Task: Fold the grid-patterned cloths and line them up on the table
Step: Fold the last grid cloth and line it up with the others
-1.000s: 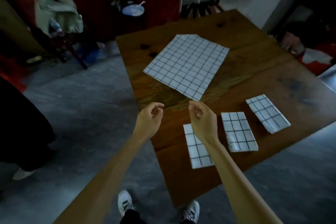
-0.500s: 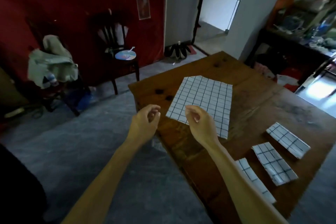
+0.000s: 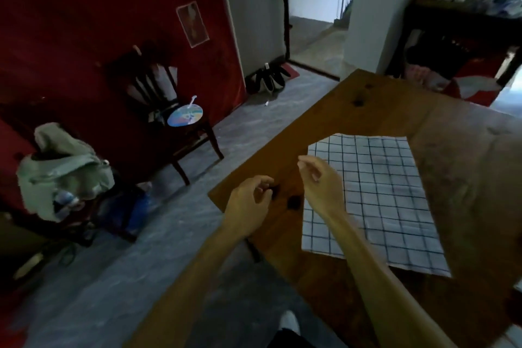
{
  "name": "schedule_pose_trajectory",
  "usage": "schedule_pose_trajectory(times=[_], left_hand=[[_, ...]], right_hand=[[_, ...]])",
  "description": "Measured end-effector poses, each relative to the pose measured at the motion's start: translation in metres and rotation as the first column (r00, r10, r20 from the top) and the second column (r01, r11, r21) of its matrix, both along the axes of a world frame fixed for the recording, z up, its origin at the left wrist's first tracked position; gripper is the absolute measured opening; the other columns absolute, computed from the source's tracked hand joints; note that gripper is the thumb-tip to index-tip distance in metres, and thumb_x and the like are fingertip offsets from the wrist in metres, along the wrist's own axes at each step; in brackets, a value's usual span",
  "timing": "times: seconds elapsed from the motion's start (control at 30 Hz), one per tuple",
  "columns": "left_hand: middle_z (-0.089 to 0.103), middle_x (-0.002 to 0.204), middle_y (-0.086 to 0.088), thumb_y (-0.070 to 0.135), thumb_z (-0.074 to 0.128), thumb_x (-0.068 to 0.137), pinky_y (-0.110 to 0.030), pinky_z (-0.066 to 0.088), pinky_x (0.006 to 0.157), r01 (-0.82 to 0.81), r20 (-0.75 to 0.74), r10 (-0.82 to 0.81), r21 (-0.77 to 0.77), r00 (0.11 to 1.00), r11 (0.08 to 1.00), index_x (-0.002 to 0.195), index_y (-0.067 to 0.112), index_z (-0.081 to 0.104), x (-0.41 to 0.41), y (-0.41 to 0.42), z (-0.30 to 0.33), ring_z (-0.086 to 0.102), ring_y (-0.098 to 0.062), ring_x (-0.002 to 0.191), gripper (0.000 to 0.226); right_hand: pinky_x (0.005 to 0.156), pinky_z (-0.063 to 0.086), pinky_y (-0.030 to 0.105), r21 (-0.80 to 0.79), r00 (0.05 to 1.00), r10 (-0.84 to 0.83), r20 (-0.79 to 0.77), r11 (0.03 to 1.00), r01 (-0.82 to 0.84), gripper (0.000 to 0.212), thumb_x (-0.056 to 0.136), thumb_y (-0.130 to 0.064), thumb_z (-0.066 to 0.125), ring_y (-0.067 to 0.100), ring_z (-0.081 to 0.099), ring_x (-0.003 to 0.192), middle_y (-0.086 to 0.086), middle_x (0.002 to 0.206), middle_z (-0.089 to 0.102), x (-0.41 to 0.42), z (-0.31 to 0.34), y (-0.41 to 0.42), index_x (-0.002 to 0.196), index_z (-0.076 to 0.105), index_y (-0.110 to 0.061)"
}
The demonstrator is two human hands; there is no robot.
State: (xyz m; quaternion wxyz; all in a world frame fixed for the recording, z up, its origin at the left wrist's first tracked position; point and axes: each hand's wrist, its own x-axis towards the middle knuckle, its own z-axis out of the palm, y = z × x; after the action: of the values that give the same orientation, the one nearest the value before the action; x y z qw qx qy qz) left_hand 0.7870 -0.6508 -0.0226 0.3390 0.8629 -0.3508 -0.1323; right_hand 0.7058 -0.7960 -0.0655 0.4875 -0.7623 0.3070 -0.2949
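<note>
A large white cloth with a dark grid lies flat and unfolded on the brown wooden table. My right hand hovers over the cloth's left edge, fingers loosely curled, holding nothing. My left hand hangs over the table's left corner, just left of the cloth, fingers curled and apart, also empty. The folded cloths are out of view.
Two dark knots mark the table near my hands. A dark wooden chair with a round fan stands by the red wall. A second chair draped with pale clothes is at left. Shoes lie by the doorway.
The view has swung left and closer to the table's left corner, so the three folded cloths have left the frame. Both hands have moved forward over the unfolded cloth's left edge.
</note>
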Motion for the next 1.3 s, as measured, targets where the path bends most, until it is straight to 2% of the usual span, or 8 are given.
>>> schedule_pose_trajectory(times=[0.13,0.27,0.4,0.47,0.63,0.77,0.93,1.3], left_hand=[[0.059,0.117,0.007,0.022,0.052,0.095,-0.029,0.049,0.092,0.087,-0.006,-0.087,0.014,0.996,0.996,0.117,0.027,0.057,0.064,-0.055,0.007,0.055,-0.006,0.103,0.023],[0.058,0.117,0.009,0.022,0.053,0.094,-0.027,0.049,0.089,0.211,-0.044,-0.209,0.039,0.977,0.977,0.114,0.03,0.057,0.106,-0.117,-0.011,0.054,-0.005,0.102,0.022],[0.056,0.109,0.013,0.022,0.051,0.095,-0.013,0.041,0.068,0.397,-0.13,-0.396,-0.016,0.909,0.918,0.11,0.033,0.056,0.134,-0.172,-0.037,0.053,0.001,0.091,0.02],[0.056,0.109,0.011,0.02,0.051,0.095,-0.011,0.04,0.062,0.507,-0.156,-0.504,-0.028,0.849,0.862,0.114,0.028,0.056,0.154,-0.199,-0.054,0.052,0.003,0.088,0.021],[0.06,0.115,-0.002,0.02,0.052,0.095,-0.017,0.049,0.067,0.748,-0.224,-0.745,-0.093,0.628,0.658,0.118,0.02,0.056,0.211,-0.26,-0.102,0.058,-0.006,0.093,0.024],[0.057,0.118,-0.001,0.016,0.052,0.094,-0.016,0.049,0.067,0.859,-0.243,-0.846,-0.083,0.474,0.505,0.122,0.018,0.054,0.247,-0.278,-0.117,0.057,-0.006,0.093,0.028],[0.059,0.117,-0.005,0.013,0.051,0.094,-0.024,0.051,0.082,0.948,-0.205,-0.934,-0.067,0.292,0.311,0.121,0.016,0.055,0.275,-0.289,-0.109,0.058,-0.014,0.102,0.028],[0.058,0.112,0.002,0.015,0.054,0.093,-0.021,0.039,0.084,0.992,0.032,-0.995,0.087,0.09,0.093,0.116,0.02,0.056,0.304,-0.276,-0.086,0.05,-0.006,0.096,0.024]], right_hand=[[0.087,0.048,0.015,0.011,0.995,-0.101,0.02,0.995,0.101,0.021,0.098,-0.021,0.053,0.001,0.057,0.102,-0.015,0.107,0.059,0.047,0.003,-0.034,0.117,0.062,-0.021],[0.078,0.049,0.015,-0.076,0.97,-0.239,-0.037,0.969,0.236,0.019,0.097,-0.019,0.053,-0.005,0.056,0.084,-0.011,0.097,0.062,0.066,-0.004,-0.072,0.113,0.064,-0.018],[0.078,0.05,0.015,-0.046,0.916,-0.388,-0.1,0.922,0.385,0.019,0.098,-0.021,0.053,0.0,0.059,0.089,-0.008,0.1,0.065,0.071,-0.022,-0.097,0.113,0.064,-0.019],[0.079,0.051,0.016,-0.027,0.872,-0.47,-0.139,0.882,0.471,0.02,0.098,-0.02,0.053,-0.001,0.06,0.09,-0.007,0.103,0.065,0.078,-0.034,-0.104,0.114,0.064,-0.018],[0.074,0.046,0.006,-0.023,0.7,-0.674,-0.236,0.724,0.69,0.021,0.098,-0.021,0.052,-0.009,0.057,0.086,-0.009,0.103,0.065,0.112,-0.059,-0.105,0.115,0.064,-0.017],[0.077,0.048,0.009,-0.001,0.547,-0.786,-0.287,0.572,0.821,0.022,0.097,-0.02,0.054,-0.002,0.06,0.09,-0.009,0.104,0.064,0.155,-0.059,-0.084,0.116,0.064,-0.015],[0.077,0.046,0.01,0.016,0.397,-0.872,-0.288,0.41,0.912,0.021,0.097,-0.024,0.053,-0.007,0.057,0.094,-0.018,0.105,0.06,0.195,-0.041,-0.058,0.116,0.062,-0.024],[0.085,0.05,0.023,0.102,0.212,-0.95,-0.23,0.193,0.976,0.021,0.097,-0.025,0.052,-0.001,0.055,0.095,-0.017,0.105,0.057,0.227,-0.023,-0.005,0.116,0.06,-0.029]])
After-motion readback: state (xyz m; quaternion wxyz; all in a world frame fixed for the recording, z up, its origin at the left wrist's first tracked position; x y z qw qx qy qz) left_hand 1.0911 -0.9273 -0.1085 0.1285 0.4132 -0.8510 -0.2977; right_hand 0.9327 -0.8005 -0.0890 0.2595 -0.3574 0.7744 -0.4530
